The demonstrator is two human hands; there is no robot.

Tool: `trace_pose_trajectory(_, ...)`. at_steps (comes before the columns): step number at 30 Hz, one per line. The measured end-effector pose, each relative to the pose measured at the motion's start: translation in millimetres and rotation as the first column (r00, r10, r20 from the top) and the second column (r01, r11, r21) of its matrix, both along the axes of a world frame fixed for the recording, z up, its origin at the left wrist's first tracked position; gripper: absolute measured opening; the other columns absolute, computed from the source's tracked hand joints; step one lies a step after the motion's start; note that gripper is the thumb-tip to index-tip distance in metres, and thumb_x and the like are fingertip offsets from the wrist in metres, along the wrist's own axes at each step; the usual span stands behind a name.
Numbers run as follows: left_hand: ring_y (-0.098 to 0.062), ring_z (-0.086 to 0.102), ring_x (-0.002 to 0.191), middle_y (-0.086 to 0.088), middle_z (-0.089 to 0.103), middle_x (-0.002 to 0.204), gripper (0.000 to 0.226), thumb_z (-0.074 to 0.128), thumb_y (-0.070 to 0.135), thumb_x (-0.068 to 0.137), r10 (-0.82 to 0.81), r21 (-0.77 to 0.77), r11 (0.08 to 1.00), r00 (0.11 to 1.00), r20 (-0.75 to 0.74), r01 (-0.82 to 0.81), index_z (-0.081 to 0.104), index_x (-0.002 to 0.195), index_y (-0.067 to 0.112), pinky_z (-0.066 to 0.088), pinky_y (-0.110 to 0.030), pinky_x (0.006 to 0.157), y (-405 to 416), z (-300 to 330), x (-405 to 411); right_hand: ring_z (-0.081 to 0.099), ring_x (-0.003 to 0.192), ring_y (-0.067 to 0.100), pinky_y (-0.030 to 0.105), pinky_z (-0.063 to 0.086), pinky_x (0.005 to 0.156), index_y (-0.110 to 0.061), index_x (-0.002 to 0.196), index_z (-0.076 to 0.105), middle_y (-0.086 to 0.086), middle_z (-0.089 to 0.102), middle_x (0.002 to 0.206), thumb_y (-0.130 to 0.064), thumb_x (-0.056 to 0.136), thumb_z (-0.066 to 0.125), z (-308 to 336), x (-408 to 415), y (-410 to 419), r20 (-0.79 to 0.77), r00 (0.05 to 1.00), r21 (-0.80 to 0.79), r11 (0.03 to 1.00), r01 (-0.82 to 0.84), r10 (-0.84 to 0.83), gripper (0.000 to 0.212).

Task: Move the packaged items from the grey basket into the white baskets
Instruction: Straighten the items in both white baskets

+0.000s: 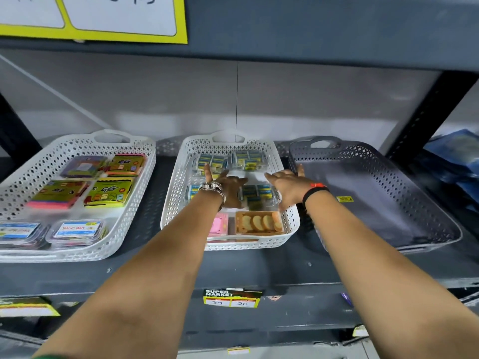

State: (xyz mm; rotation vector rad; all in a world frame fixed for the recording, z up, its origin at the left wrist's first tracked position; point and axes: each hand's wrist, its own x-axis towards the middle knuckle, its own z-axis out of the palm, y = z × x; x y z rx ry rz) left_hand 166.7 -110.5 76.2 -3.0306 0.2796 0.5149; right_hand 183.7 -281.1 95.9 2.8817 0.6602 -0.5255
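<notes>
The grey basket [420, 203] stands on the right of the shelf; I see only a small yellow sticker on its floor. The middle white basket [176, 193] holds several clear packs of small blue-and-yellow items [248, 159], a pink pack [220, 224] and a pack of round tan pieces [259, 222]. The left white basket [129, 203] holds several yellow-green and coloured packs [111, 191]. My left hand [228, 185] and my right hand [287, 185] both reach over the middle white basket, fingers spread, holding nothing. The right thumb touches the grey basket's left rim.
All three baskets sit on a dark metal shelf [259, 268] with a grey back wall. A price label [232, 297] hangs on the shelf's front edge. A dark upright post [427, 112] rises at the right, with blue bags [453, 156] behind it.
</notes>
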Motion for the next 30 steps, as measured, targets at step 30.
trace_pose_trajectory(30, -0.019, 0.044, 0.126, 0.009, 0.059, 0.127, 0.03, 0.056, 0.043, 0.084, 0.018, -0.252, 0.967, 0.998, -0.064, -0.033, 0.06, 0.112, 0.032, -0.001, -0.059, 0.112, 6.0, 10.8, -38.0, 0.058, 0.115, 0.024, 0.037, 0.046, 0.103, -0.014, 0.123, 0.059, 0.008, 0.063, 0.124, -0.014, 0.083, 0.067, 10.0, -19.9, -7.6, -0.347, 0.938, 0.191, 0.98, 0.061, 0.01, 0.042)
